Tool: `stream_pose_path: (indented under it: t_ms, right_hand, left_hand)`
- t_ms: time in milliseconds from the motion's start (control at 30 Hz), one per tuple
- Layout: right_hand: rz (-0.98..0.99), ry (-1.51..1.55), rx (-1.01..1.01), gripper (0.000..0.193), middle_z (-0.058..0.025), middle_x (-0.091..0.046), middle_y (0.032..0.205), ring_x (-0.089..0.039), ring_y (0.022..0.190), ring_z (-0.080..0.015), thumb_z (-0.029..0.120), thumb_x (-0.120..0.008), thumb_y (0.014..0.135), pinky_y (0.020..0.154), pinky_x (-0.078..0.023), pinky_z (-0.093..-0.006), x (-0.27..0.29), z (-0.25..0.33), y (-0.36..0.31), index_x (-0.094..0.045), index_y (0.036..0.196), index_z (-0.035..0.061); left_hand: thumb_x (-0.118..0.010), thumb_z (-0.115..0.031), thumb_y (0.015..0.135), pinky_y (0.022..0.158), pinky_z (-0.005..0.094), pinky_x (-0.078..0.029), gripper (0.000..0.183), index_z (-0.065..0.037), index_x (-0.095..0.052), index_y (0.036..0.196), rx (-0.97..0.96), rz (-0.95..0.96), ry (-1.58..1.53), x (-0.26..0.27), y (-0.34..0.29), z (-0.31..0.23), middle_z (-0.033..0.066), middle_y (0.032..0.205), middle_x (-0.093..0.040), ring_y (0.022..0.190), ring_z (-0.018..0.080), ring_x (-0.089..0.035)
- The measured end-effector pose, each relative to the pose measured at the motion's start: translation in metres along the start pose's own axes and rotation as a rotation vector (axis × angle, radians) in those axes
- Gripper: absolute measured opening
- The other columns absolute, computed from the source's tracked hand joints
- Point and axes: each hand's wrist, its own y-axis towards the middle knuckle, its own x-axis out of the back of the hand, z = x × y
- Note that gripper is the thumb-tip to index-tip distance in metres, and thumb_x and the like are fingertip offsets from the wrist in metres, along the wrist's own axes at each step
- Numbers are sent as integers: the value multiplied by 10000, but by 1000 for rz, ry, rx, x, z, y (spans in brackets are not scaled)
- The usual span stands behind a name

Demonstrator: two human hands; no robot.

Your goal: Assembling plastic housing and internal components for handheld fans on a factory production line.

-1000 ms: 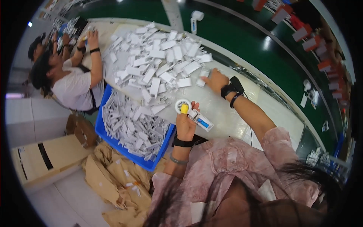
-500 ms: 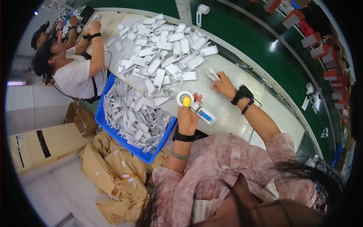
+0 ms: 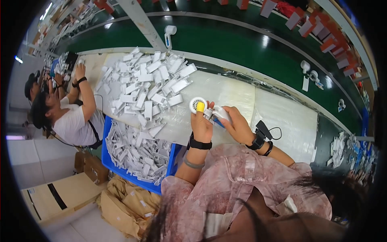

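My left hand (image 3: 202, 131) is closed on a small white handheld fan (image 3: 194, 109) with a round grille. A yellow cover wraps the thumb, which presses on the grille. The fan's handle points right, and a bit of blue (image 3: 218, 122) shows in it. In my right hand (image 3: 240, 127), closed as well, is a white plastic handle cover (image 3: 222, 114), held over the fan's handle. Whether the cover is seated or merely resting there, I cannot tell. Both hands are above the plastic-covered table (image 3: 217, 88).
Loose white plastic covers (image 3: 141, 80) lie heaped on the table's far left. A blue crate (image 3: 129, 172) of similar white parts stands left of me. Beyond the table runs a green conveyor (image 3: 217, 50) carrying white fans (image 3: 168, 37). A co-worker (image 3: 74, 121) sits at the left.
My right hand has moved left and toward me, bringing the white cover onto the fan's handle. The open handle with its blue part is now mostly hidden. The view has turned.
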Motion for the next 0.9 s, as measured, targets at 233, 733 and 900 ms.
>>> stream_pose_path:
  t_ms: [233, 733, 900]
  right_hand:
    - [-91, -38, 4, 464, -201, -578, 1075, -591, 960, -349, 256, -657, 845, 790, -479, -362, 2, -6, -14, -502, 1199, 0]
    - [-59, -40, -86, 478, -219, -627, 888, -626, 743, -387, 269, -670, 822, 619, -489, -409, -13, -3, -18, -466, 1180, 27]
    - [-58, -68, -64, 483, -216, -626, 842, -624, 704, -382, 264, -677, 819, 595, -486, -404, -17, -9, -18, -446, 1177, 36]
  left_hand:
    - [-535, -136, 923, 797, 367, -512, 280, -19, -457, 1165, -20, 32, 108, -20, -8, 15, 96, 1042, -575, 996, 241, -605]
    - [-559, -145, 916, 841, 358, -495, 314, 1, -458, 1175, -87, -15, 181, -15, -15, 21, 127, 1079, -571, 1019, 250, -591]
    - [-565, -134, 913, 841, 337, -487, 327, 1, -444, 1185, -81, -10, 188, -15, -19, 20, 121, 1106, -562, 1040, 230, -588]
